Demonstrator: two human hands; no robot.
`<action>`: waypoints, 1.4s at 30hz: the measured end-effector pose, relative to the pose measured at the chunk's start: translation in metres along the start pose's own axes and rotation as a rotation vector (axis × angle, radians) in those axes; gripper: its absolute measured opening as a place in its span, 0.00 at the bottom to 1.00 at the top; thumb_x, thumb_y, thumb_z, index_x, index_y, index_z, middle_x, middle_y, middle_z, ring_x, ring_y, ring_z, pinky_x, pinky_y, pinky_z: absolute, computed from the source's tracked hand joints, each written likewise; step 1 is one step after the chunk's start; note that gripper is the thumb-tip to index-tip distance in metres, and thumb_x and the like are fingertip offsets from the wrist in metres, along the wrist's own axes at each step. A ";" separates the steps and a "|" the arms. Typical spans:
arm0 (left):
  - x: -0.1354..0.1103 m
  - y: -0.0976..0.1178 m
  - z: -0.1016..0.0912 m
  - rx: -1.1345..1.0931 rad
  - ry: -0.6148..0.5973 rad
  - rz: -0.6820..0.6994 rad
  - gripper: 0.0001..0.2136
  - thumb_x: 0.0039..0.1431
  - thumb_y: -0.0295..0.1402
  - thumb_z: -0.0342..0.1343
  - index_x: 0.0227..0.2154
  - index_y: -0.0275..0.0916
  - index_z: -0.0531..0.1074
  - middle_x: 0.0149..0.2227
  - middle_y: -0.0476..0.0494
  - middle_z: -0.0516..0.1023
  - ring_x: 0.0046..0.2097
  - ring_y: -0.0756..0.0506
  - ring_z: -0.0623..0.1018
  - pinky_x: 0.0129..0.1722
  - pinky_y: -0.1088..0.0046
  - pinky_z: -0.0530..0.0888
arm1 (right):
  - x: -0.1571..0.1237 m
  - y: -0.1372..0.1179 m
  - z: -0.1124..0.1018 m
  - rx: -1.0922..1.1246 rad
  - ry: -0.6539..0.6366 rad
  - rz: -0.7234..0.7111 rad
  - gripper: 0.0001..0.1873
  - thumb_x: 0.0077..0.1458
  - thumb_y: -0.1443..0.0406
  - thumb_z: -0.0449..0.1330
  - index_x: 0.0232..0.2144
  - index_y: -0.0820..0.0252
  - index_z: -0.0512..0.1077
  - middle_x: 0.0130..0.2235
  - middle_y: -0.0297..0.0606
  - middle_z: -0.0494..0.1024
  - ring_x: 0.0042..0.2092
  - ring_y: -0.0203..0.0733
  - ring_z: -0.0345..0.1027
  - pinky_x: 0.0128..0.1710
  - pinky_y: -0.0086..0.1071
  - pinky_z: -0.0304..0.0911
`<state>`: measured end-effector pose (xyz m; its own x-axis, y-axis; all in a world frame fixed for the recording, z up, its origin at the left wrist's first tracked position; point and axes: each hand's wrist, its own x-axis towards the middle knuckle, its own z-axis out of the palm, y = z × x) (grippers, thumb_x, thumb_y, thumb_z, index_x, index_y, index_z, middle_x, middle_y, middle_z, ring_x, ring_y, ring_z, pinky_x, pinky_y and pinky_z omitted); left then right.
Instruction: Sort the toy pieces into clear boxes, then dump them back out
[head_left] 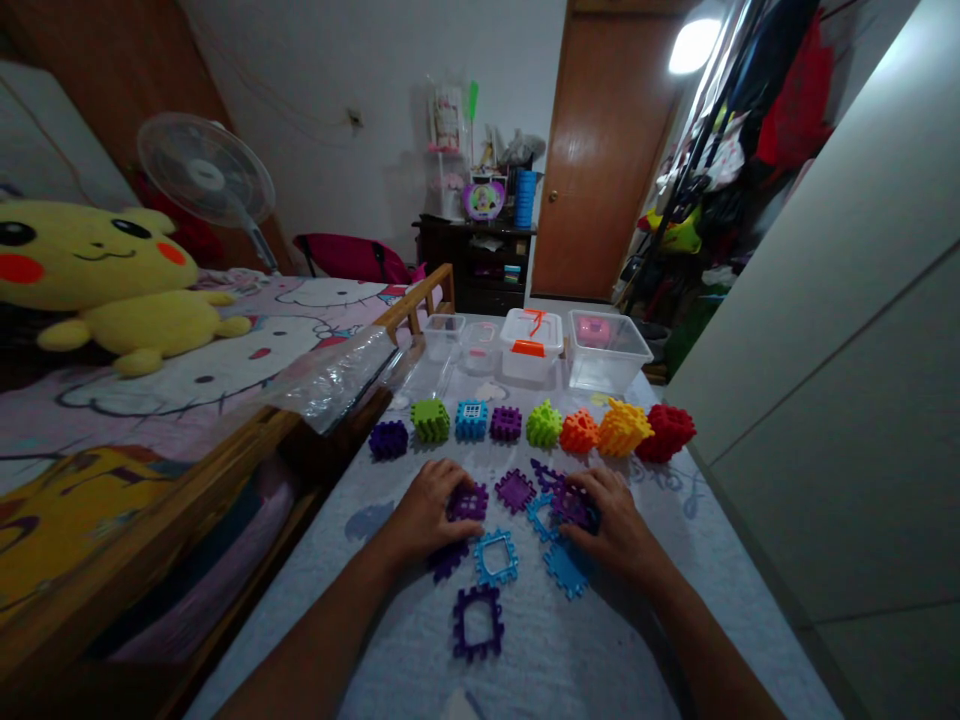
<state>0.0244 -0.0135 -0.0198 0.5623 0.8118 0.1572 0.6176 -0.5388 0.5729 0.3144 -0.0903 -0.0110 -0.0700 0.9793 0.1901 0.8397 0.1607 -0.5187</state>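
My left hand [426, 512] is closed on a purple interlocking tile [468, 502] with a window grid, thumb at its near edge. My right hand [619, 522] grips another purple tile [570, 504] between thumb and fingers; its far side is hidden. Under and beside that tile lie a blue frame tile [538, 518] and a solid blue tile [565, 570]. Between the hands are a purple square tile [515, 490] and a blue open frame tile [496, 557]. Nearer me lies a dark purple open frame tile [478, 622]. A dark purple tile [448, 563] is partly covered by my left hand.
A row of coloured tile cubes and stacks runs across the table [405, 640], from a dark purple stack [388, 440] to a red stack [666, 433]. Behind stand clear plastic boxes [606, 352] and a lidded box [531, 345]. A wooden bed rail [255, 450] borders the left.
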 end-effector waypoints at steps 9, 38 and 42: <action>0.001 0.008 -0.008 -0.069 0.064 -0.007 0.13 0.54 0.36 0.62 0.42 0.41 0.72 0.47 0.42 0.74 0.52 0.39 0.69 0.55 0.60 0.65 | -0.001 0.001 0.013 0.026 0.001 -0.055 0.26 0.49 0.64 0.61 0.52 0.59 0.70 0.52 0.45 0.70 0.55 0.53 0.61 0.58 0.48 0.56; 0.076 0.034 -0.001 0.072 -0.250 0.095 0.17 0.56 0.26 0.52 0.48 0.40 0.73 0.49 0.40 0.77 0.50 0.41 0.74 0.52 0.64 0.69 | -0.003 0.005 0.013 0.099 0.013 -0.058 0.26 0.48 0.67 0.59 0.52 0.57 0.70 0.51 0.44 0.71 0.55 0.53 0.61 0.58 0.49 0.55; 0.073 0.034 0.003 0.187 -0.236 0.150 0.23 0.49 0.32 0.61 0.51 0.41 0.72 0.55 0.38 0.71 0.56 0.36 0.68 0.57 0.58 0.65 | -0.003 0.004 0.012 0.100 0.013 -0.053 0.27 0.47 0.67 0.59 0.52 0.56 0.70 0.51 0.43 0.71 0.55 0.53 0.62 0.58 0.49 0.56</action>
<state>0.0886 0.0267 0.0086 0.7532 0.6573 0.0258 0.5958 -0.6982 0.3969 0.3111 -0.0909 -0.0233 -0.1059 0.9675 0.2299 0.7767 0.2248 -0.5884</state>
